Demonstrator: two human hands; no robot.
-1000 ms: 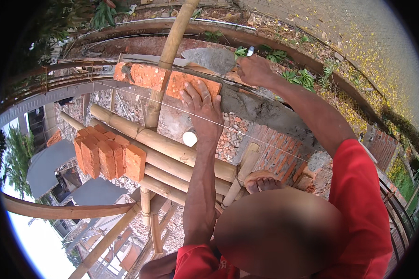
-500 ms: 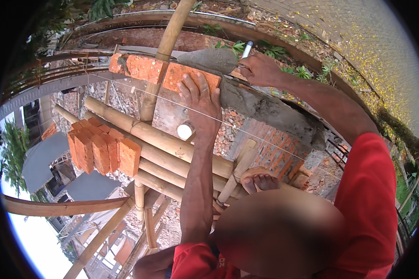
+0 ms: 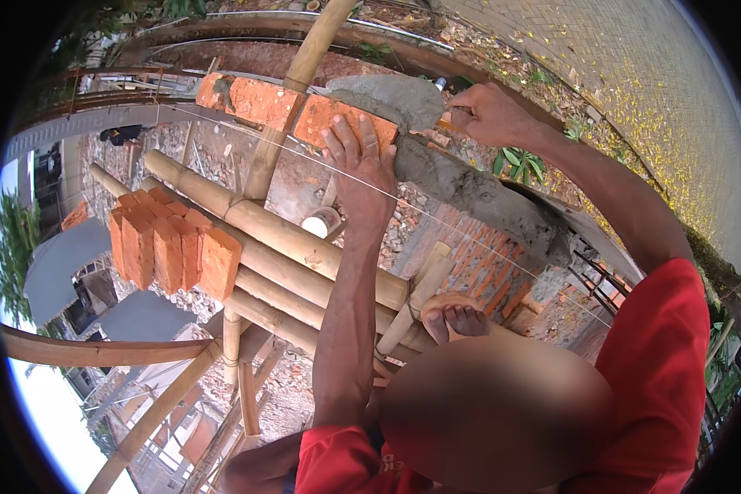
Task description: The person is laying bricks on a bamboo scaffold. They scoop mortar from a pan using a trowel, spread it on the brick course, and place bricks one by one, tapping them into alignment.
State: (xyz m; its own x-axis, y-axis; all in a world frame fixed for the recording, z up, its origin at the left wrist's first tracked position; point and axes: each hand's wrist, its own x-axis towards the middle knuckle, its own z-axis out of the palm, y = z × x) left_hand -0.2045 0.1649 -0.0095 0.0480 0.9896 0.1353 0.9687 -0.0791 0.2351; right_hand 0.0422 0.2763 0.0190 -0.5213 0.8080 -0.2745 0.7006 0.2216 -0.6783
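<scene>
My left hand (image 3: pixel 361 160) lies flat on top of an orange brick (image 3: pixel 319 121), fingers spread apart. The brick sits end to end with another orange brick (image 3: pixel 259 103) on the wall's top course. My right hand (image 3: pixel 492 115) grips a trowel, its handle mostly hidden by the fingers. The trowel's blade (image 3: pixel 395 93), grey with mortar, lies along the far side of the brick under my left hand. A bed of wet grey mortar (image 3: pixel 469 193) runs to the right from that brick's end.
A taut white string line (image 3: pixel 436 216) crosses in front of the wall. Bamboo poles (image 3: pixel 288 239) form a scaffold, with stacked bricks (image 3: pixel 173 247) at left and a bare foot (image 3: pixel 457 317) on it. An upright bamboo pole (image 3: pixel 313 49) stands by the bricks. Below is a white bucket (image 3: pixel 321 222).
My right hand has moved slightly to the right and up with the trowel, its blade shifting along. My left hand keeps its place on the brick while the whole view shifts a little.
</scene>
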